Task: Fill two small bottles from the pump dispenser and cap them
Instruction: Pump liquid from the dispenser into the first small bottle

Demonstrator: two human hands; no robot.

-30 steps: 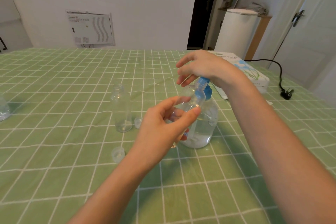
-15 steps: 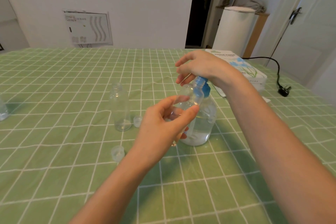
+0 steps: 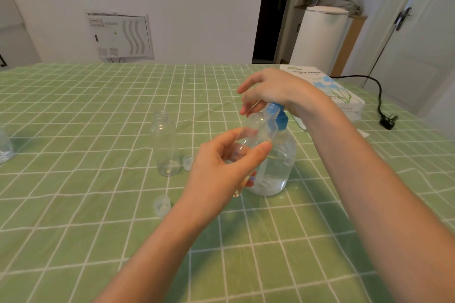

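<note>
**Head view: small bottle tipped up to the blue spout, pump hand on top**

Head camera, looking down on the green checked tablecloth (image 3: 73,216). Left hand (image 3: 221,170) wrapped round a small clear plastic bottle (image 3: 258,131), thumb on the near side, fingers behind, bottle tilted so its mouth meets the blue pump head (image 3: 275,112) of the big clear dispenser bottle (image 3: 275,167). Right hand (image 3: 268,91) draped over the pump top, fingers loosely spread, palm down on it; whether pressing or merely resting, cannot tell.

Left of the dispenser, well apart: second small clear bottle (image 3: 165,145), upright, uncapped, apparently empty. Just beside that one, a small clear cap (image 3: 188,162); nearer the camera, another clear cap (image 3: 161,205) on the cloth.

Judging the handling: held bottle thin-walled, very light, likely to dent under a hard squeeze and slick if wetted. Best gripped round the mid-body, as now, lightly, mouth kept tight to the spout. Dispenser heavier, roughly half full, stable under a straight downward push. Caps tiny and see-through, easy to fumble; pinch at the rim.
</note>
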